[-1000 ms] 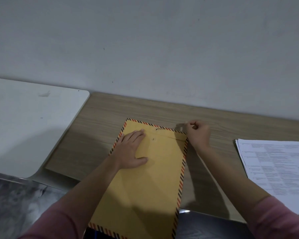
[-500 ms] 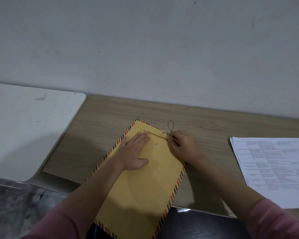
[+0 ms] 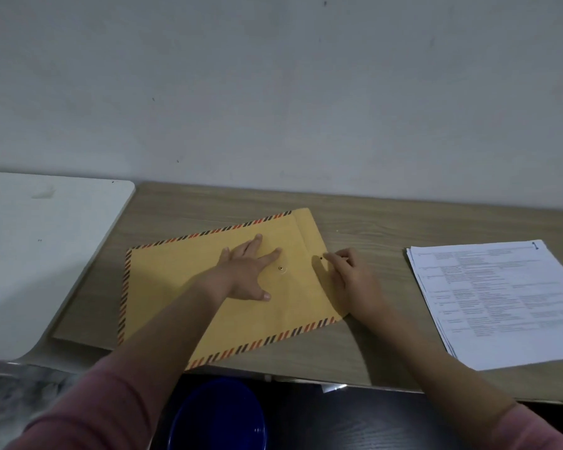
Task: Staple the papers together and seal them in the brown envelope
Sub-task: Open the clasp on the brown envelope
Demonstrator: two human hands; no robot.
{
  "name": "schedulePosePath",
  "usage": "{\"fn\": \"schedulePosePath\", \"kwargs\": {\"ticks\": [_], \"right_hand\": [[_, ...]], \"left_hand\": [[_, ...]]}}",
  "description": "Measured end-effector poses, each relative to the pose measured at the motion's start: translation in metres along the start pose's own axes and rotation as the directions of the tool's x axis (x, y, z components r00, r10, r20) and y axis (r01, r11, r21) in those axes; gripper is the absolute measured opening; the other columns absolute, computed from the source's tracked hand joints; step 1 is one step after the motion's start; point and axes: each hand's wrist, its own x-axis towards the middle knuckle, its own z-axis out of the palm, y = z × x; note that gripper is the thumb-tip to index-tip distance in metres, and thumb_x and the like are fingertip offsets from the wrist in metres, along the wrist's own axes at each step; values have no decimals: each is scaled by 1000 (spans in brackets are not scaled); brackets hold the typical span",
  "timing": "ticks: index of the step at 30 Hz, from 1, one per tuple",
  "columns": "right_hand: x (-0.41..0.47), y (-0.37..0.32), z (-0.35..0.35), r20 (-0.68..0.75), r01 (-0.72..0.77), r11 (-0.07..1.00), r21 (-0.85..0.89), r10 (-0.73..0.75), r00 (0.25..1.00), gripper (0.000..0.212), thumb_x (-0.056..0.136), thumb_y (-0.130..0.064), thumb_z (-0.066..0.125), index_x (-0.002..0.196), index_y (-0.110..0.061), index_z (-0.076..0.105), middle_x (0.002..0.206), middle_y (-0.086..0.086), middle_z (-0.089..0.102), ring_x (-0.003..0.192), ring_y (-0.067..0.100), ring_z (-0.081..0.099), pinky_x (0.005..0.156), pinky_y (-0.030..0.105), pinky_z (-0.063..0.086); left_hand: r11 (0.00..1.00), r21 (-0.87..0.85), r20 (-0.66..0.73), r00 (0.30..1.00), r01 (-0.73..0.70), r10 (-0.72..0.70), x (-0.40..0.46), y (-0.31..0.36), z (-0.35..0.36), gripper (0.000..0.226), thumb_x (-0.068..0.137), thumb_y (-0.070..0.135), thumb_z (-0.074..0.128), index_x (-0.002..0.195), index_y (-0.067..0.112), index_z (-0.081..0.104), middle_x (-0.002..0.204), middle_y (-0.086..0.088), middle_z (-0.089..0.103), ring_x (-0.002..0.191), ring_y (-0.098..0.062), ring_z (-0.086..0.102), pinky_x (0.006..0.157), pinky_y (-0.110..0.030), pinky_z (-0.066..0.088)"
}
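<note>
brown envelope (image 3: 208,287) flat on wooden worktop (image 3: 371,219), flap end toward right | left hand (image 3: 246,274) spread flat on it, fingers open | right hand (image 3: 355,280) at flap edge, fingers pinched at small dark fastener (image 3: 321,258) | papers (image 3: 501,300) stacked well apart, right

Matt brown paper envelope (image 3: 208,287) lies on a wood-grain tabletop (image 3: 371,216) beside white printed paper sheets (image 3: 501,303).
</note>
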Motion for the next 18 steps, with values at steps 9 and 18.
{"fn": "schedulePosePath", "kwargs": {"ticks": [9,18], "right_hand": [[-19,14,-2,4,125,984,129,-126,992,34,84,-11,56,118,-12,61,116,3,67,104,21,61,93,40,47],[-17,16,-11,101,-81,915,395,44,994,42,83,-5,64,123,-15,58,119,1,65,109,8,57,97,25,46]], "left_hand": [[966,-257,-33,999,-9,1,8,22,4,92,75,17,60,146,45,10,157,8,-21,145,-15,-16,114,-55,-6],[939,-278,-268,923,201,-276,18,79,31,125,48,94,44,146,23,12,158,-6,-19,143,-32,-20,107,-67,-8]]}}
